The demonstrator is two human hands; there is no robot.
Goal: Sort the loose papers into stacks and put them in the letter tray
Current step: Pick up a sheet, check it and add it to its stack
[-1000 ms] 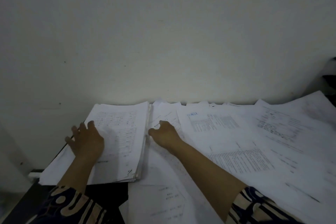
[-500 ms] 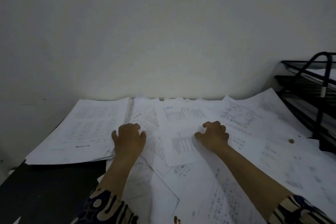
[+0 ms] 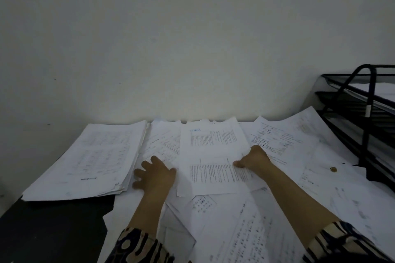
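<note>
The right hand (image 3: 255, 159) pinches the right edge of a printed sheet (image 3: 213, 156), its fingers curled round the paper's border with the thumb on top. That sheet lies across the middle of the loose papers (image 3: 245, 220) that spread over the dark surface (image 3: 53, 226). The left hand (image 3: 155, 174) rests flat on the papers just beside the sheet's left edge, fingers spread and relaxed, holding nothing. To its left a squared stack (image 3: 94, 160) sits near the wall, apart from the loose spread. At the far right stands the black wire letter tray (image 3: 363, 100), its tiers seeming to hold some paper already, though the dim light makes that hard to judge. A small round brownish object (image 3: 333, 169) lies on the papers near the tray's foot. Patterned sleeves (image 3: 136, 247) show at both forearms.
</note>
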